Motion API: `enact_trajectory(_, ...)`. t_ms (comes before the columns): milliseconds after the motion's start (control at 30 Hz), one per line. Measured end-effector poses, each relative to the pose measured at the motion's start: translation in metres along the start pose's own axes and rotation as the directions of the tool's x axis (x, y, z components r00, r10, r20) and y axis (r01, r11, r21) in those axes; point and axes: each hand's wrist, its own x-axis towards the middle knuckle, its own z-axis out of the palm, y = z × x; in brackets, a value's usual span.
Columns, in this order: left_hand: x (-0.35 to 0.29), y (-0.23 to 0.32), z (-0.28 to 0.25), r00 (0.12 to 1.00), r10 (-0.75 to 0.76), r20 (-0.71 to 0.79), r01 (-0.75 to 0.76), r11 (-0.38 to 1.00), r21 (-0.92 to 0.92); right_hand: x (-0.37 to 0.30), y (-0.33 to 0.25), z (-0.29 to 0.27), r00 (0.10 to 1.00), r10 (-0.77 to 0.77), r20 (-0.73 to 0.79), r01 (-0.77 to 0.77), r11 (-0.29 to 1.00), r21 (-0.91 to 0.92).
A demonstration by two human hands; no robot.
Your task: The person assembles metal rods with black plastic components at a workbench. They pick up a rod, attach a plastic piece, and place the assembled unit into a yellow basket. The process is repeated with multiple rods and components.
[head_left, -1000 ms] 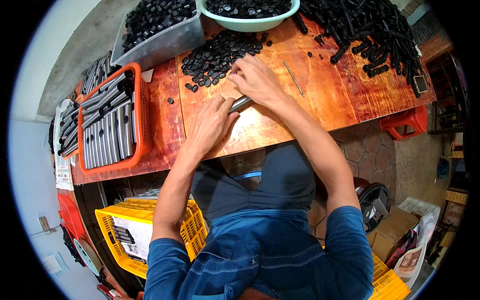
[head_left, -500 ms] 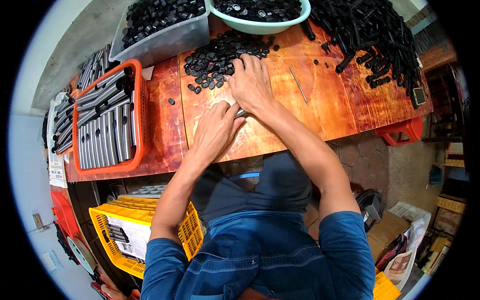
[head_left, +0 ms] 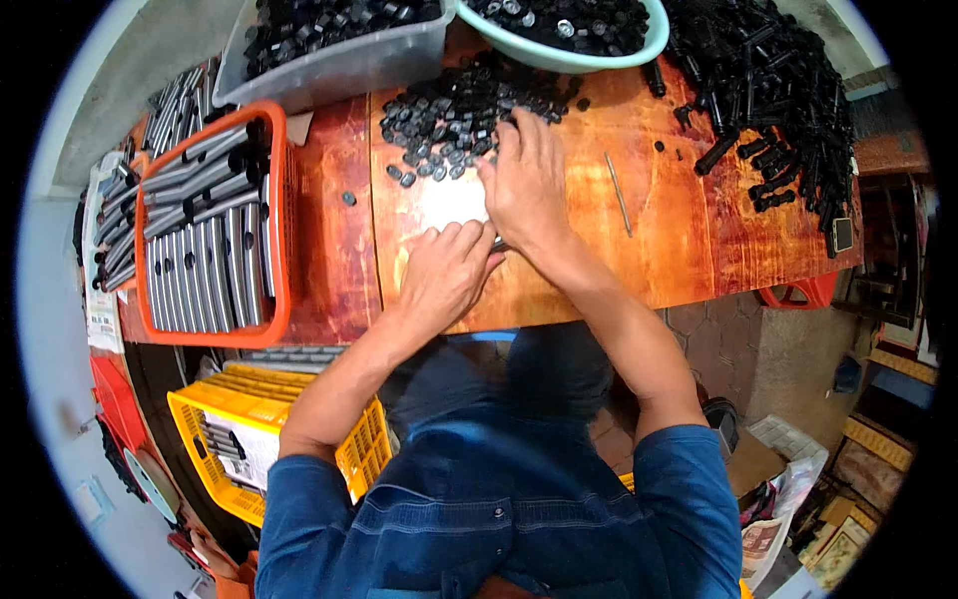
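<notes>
My left hand (head_left: 446, 272) is closed round a short metal tube, held low over the near middle of the wooden table. Only a bit of the tube (head_left: 500, 244) shows, between my two hands; the rest is hidden under my fingers. My right hand (head_left: 529, 190) reaches past it, palm down, its fingertips at the near right edge of a heap of small black oval caps (head_left: 439, 125). Its fingers are stretched forward with the thumb apart, and I see nothing held in them.
An orange basket (head_left: 282, 215) of metal tubes stands at the left. Behind the heap are a clear plastic bin (head_left: 339, 82) and a pale green basin (head_left: 574, 57) of black parts. Black tubular parts (head_left: 768, 90) pile up at the right. A thin metal rod (head_left: 619, 195) lies on the table (head_left: 659, 235).
The view has shifted slightly, so the table's things sit a little differently in it. My right hand stays by the caps, and my left hand keeps its hold on the tube.
</notes>
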Motion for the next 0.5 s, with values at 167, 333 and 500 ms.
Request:
enact_trajectory(167, -0.006, 0.002, 0.005, 0.997, -0.08, 0.005, 0.08, 0.997, 0.019, 0.002, 0.002, 0.003, 1.0, -0.008, -0.001, 0.008, 0.999, -0.044)
enact_trajectory(333, -0.003, 0.004, -0.01, 0.986, -0.165, -0.034, 0.163, 0.984, -0.066, 0.012, 0.012, -0.005, 0.986, 0.146, -0.077, -0.121, 0.957, 0.264)
enact_trajectory(500, -0.03, 0.001, -0.014, 0.77, -0.586, 0.253, 0.346, 0.05, -0.937, -0.012, 0.032, -0.006, 0.946, 0.25, -0.208, -0.15, 0.902, 0.404)
